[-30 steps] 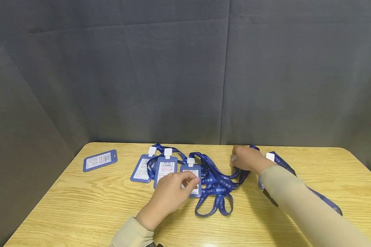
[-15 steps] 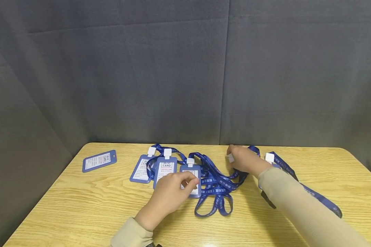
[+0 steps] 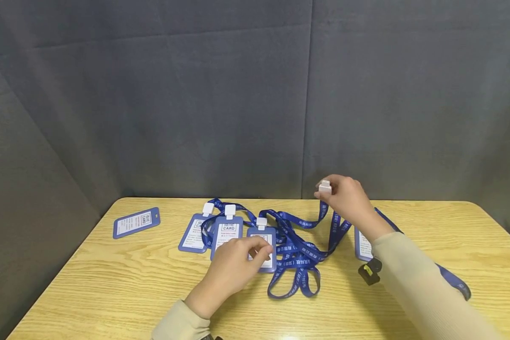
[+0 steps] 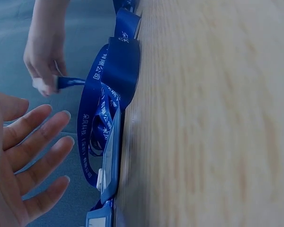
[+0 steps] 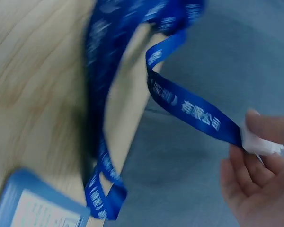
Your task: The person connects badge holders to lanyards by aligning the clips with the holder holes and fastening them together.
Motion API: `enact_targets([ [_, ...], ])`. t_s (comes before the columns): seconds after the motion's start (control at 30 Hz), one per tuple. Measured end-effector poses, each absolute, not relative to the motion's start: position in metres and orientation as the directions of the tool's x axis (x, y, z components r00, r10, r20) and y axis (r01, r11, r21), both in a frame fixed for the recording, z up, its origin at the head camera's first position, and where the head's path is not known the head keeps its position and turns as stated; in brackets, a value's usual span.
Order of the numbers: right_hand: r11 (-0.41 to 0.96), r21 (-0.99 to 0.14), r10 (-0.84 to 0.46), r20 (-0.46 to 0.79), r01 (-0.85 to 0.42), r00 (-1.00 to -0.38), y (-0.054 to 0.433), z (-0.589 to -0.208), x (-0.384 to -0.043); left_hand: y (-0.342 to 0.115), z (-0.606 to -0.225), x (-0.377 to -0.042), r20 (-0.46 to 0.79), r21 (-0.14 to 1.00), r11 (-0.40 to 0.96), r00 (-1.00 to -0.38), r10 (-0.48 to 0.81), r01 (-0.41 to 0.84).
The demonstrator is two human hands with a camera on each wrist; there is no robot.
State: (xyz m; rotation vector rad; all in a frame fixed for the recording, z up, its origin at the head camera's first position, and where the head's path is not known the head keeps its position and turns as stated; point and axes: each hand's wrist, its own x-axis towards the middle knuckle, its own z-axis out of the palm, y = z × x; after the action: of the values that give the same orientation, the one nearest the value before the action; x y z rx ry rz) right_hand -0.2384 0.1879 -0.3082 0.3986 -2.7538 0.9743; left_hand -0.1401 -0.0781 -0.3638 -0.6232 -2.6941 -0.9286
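Observation:
My right hand [image 3: 349,199] pinches the white plastic clip [image 3: 325,187] of a blue lanyard between thumb and fingers, raised above the table's back edge. From this clip the printed blue strap [image 5: 194,113] runs down toward the tangled straps [image 3: 299,250]. The left hand [image 3: 237,260] is held over the front ID badge [image 3: 268,236], partly hiding it in the head view. Its fingers [image 4: 40,137] are loosely spread and hold nothing in the left wrist view. Two more badges with white clips, the middle one [image 3: 229,231] and the left one [image 3: 193,236], lie beside it.
A badge holder [image 3: 136,223] with no strap lies at the table's far left. Another badge [image 3: 362,244] is partly hidden behind the right forearm, its strap [image 3: 454,281] trailing right. A dark grey curtain [image 3: 238,104] hangs behind the wooden table [image 3: 110,293].
My right hand has risen from the table with the white clip, drawing the lanyard strap upward. More of the badge at right shows. The left hand has stayed in place.

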Motion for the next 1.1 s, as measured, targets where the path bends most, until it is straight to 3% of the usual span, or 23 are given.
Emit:
enact_targets([
  [0.27,0.541,-0.792,0.051,0.367,-0.283,-0.929,0.198,-0.291,-0.209,-0.076,-0.366,-0.14,0.334,0.536,0.708,-0.886,0.323,0.46],
  [0.47,0.117,-0.946,0.213,0.322,-0.303,-0.923,0.205,-0.279,-0.189,-0.074,-0.366,-0.139,0.334,0.537,0.707,-0.885,0.324,0.461],
  [0.7,-0.232,-0.885,0.279,0.336,-0.403,-0.9,0.209,-0.267,-0.169,-0.074,-0.365,-0.14,0.338,0.534,0.705,-0.883,0.326,0.466],
  [0.87,-0.355,-0.812,0.279,0.381,-0.464,-0.881,0.209,-0.262,-0.162,-0.074,-0.364,-0.14,0.34,0.544,0.697,-0.882,0.327,0.468],
  [1.1,-0.525,-0.738,0.268,0.328,-0.423,-0.906,0.202,-0.26,-0.161,-0.075,-0.362,-0.138,0.313,0.57,0.688,-0.893,0.323,0.449],
])
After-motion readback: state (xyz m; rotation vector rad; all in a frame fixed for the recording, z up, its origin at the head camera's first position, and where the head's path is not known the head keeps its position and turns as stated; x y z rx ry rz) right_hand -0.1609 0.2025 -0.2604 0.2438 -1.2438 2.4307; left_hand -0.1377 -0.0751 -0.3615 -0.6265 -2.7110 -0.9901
